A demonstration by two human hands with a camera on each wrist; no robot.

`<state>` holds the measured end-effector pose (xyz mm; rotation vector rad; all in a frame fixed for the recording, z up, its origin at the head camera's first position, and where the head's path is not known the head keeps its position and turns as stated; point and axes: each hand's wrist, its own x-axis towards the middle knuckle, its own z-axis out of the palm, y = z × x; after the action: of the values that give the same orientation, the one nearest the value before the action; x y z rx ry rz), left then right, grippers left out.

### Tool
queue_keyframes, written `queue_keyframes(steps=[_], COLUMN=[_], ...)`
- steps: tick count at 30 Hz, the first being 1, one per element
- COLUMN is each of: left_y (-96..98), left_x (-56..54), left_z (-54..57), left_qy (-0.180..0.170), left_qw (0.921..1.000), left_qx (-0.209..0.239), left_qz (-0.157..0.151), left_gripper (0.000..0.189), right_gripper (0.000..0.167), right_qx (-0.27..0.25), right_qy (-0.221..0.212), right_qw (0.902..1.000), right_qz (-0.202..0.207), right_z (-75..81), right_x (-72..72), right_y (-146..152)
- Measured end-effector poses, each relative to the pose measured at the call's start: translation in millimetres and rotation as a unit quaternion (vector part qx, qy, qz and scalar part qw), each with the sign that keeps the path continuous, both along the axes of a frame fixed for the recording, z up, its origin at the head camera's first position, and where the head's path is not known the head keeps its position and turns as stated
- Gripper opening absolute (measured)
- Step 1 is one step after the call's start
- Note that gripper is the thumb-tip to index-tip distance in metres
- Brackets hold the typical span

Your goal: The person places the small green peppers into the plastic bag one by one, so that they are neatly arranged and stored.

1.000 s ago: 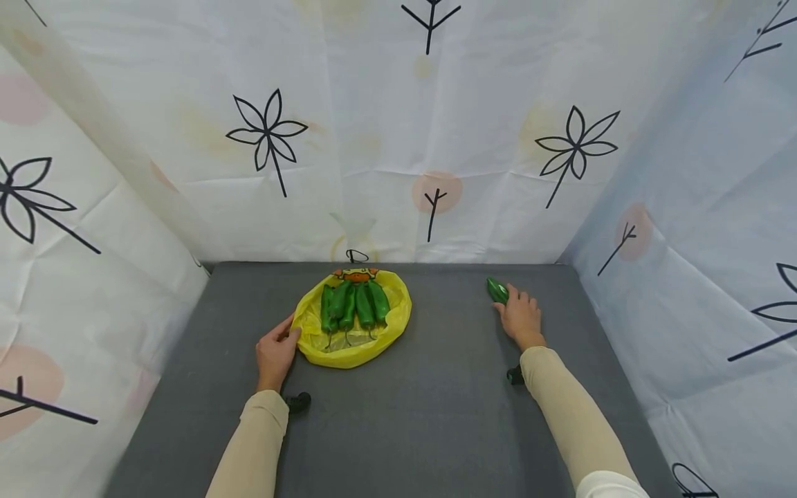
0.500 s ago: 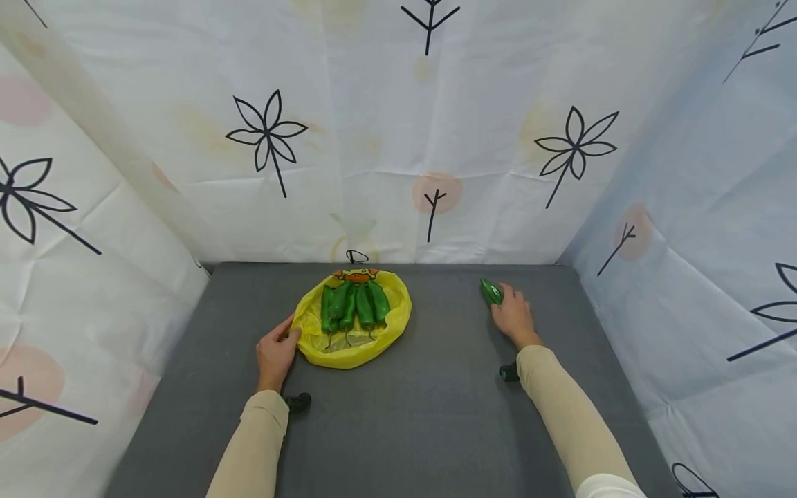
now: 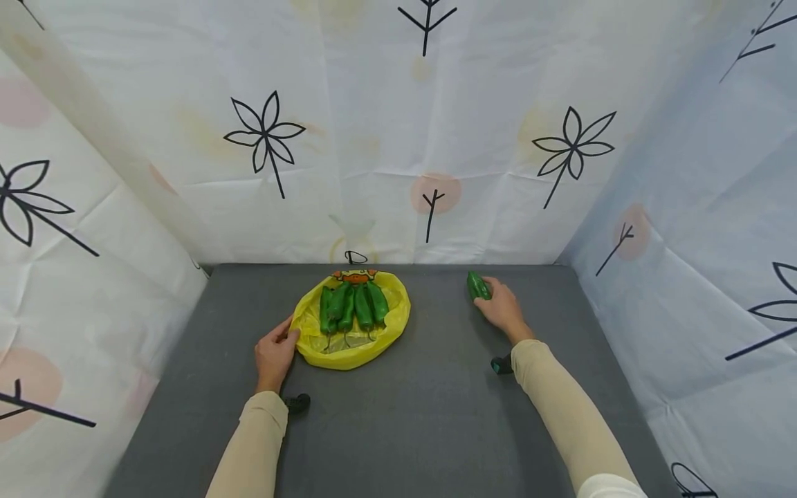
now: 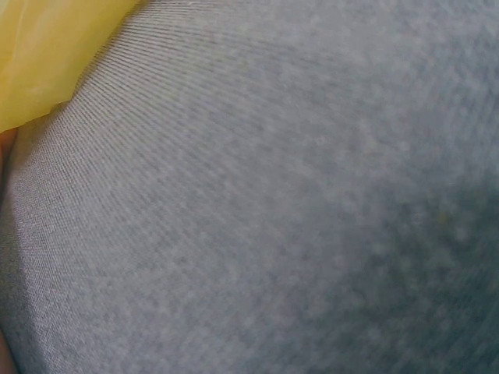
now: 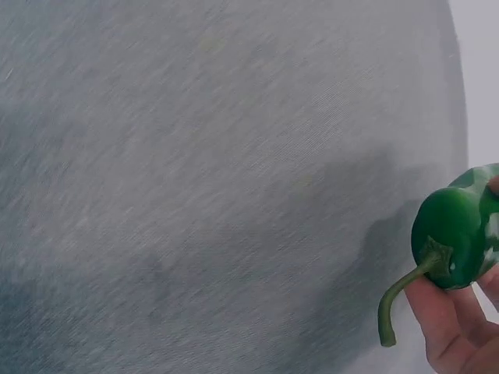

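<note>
Several green peppers [image 3: 346, 308] lie side by side in a yellow plastic bag [image 3: 349, 358] whose mouth is spread wide on the dark table. At the bag's left rim, my left hand [image 3: 274, 354] pinches the plastic between thumb and fingers. A fold of the yellow bag [image 4: 54, 54] shows at the corner of the left wrist view. Off to the right, my right hand [image 3: 503, 311] grips a single green pepper [image 3: 478, 285] above the table. The right wrist view shows that pepper's curved stem [image 5: 396, 304] pointing out of the grip, with fingers [image 5: 440, 323] beneath it.
The grey table [image 3: 411, 422] ends at the back against a white patterned cloth [image 3: 373, 138]. Similar cloth walls [image 3: 697, 207] stand on the left and right. A dark wrist camera [image 3: 299, 402] sits by the left cuff, another dark wrist camera [image 3: 501, 364] by the right.
My right hand has carried the green pepper leftward, towards the bag, and its grip shows more of the pepper. My left hand stays at the bag's rim, and the bag keeps its place.
</note>
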<state>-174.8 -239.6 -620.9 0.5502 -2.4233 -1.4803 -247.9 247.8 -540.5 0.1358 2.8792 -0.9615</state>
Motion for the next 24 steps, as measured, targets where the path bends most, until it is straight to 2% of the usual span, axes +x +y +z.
queue_keyframes(steps=[13, 24], left_y=[-0.8, -0.1], left_x=[0.5, 0.0], left_z=[-0.9, 1.6], left_qy=[-0.005, 0.005], left_qw=[0.9999, 0.9999], left_qx=[-0.008, -0.009], left_qz=[0.008, 0.004], left_gripper=[0.038, 0.038], right_gripper=[0.067, 0.066], right_qx=[-0.040, -0.074], right_qy=[0.026, 0.024], right_qw=[0.9987, 0.9965], right_qz=[0.019, 0.028], right_z=[19.0, 33.3], right_x=[-4.5, -3.7], right_y=[-25, -46])
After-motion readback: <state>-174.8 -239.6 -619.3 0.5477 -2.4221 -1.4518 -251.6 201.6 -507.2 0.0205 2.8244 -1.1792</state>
